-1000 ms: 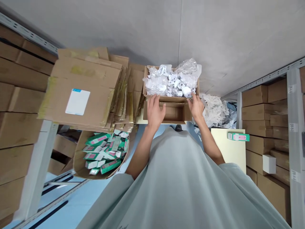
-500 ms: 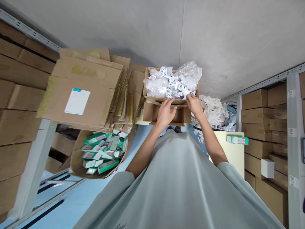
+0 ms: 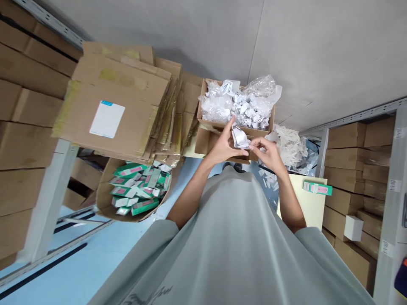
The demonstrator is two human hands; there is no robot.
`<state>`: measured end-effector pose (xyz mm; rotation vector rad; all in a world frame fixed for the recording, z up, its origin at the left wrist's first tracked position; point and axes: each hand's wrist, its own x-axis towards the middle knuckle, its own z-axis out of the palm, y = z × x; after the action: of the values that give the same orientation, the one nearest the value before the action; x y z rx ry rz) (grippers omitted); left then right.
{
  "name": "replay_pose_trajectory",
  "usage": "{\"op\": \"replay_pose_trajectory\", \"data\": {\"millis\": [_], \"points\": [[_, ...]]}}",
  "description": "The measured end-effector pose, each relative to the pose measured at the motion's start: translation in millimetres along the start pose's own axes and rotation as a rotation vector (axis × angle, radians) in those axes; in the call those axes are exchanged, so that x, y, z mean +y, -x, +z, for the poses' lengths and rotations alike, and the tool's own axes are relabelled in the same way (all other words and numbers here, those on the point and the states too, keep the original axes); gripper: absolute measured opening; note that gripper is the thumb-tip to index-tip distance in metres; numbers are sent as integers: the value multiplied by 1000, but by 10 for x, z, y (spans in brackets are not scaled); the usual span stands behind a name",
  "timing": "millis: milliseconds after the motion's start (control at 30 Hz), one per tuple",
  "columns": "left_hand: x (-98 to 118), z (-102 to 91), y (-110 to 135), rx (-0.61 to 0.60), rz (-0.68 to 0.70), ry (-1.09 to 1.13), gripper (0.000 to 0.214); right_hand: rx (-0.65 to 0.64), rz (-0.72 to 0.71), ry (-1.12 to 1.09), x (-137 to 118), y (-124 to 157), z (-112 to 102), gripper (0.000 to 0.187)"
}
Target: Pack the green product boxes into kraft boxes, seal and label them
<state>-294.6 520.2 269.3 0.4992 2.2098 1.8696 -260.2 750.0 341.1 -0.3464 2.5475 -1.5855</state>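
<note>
A piece of crumpled white paper (image 3: 241, 138) is pinched between the fingertips of my right hand (image 3: 269, 155). My left hand (image 3: 221, 147) is beside the paper with thumb and fingers spread apart; whether it touches the paper I cannot make out. Both hands are above a narrow open cardboard box (image 3: 201, 142), whose inside is partly hidden by them. Just behind it stands a larger carton (image 3: 199, 111), heaped with crumpled paper (image 3: 248, 108) and clear plastic wrap (image 3: 262, 87).
Flattened cartons (image 3: 127, 87) are stacked at left, above a round-sided carton (image 3: 103, 192) of green-and-white small boxes (image 3: 144, 206). On the right are a white paper pile (image 3: 289, 146), a cream table (image 3: 305, 207) bearing one green box (image 3: 317, 188), and shelves of brown boxes (image 3: 345, 159).
My right hand has lifted the crumpled paper out of the larger carton and brought it over the narrow box. My left hand has opened wider beside it. The view has shifted slightly.
</note>
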Motion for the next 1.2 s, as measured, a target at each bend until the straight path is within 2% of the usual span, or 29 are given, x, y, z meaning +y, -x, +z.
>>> {"op": "replay_pose_trajectory", "data": {"millis": [67,167,233,333,467,600,733,833,900,1000,1100,1200], "points": [[-33,-1,51,-36,-83,125,124,10,65,-85,32,27,137,37],[-114,99,164,-21,-219,193,92,68,143,-3,103,13,369,40],[-188,207,235,-5,-272,181,69,100,182,131,146,1,504,36],[-312,332,283,38,-333,152,48,76,211,299,214,6,649,32],[-448,318,232,54,-378,-50,29,-13,226,362,372,12,754,35],[-509,255,123,-56,-425,-314,24,-57,318,465,551,-11,777,34],[-547,290,45,-141,-443,-442,19,-39,371,562,591,-44,681,32],[-558,297,41,-161,-444,-477,40,36,329,598,512,-185,523,35],[-530,259,46,-123,-434,-474,48,81,286,642,449,-380,401,38],[-414,157,10,-30,-387,-429,41,90,301,749,411,-769,267,39],[-249,53,-86,39,-344,-374,39,-4,370,835,463,-1111,246,40],[-113,-13,-173,95,-321,-339,38,-76,357,875,542,-1273,298,45]]}}
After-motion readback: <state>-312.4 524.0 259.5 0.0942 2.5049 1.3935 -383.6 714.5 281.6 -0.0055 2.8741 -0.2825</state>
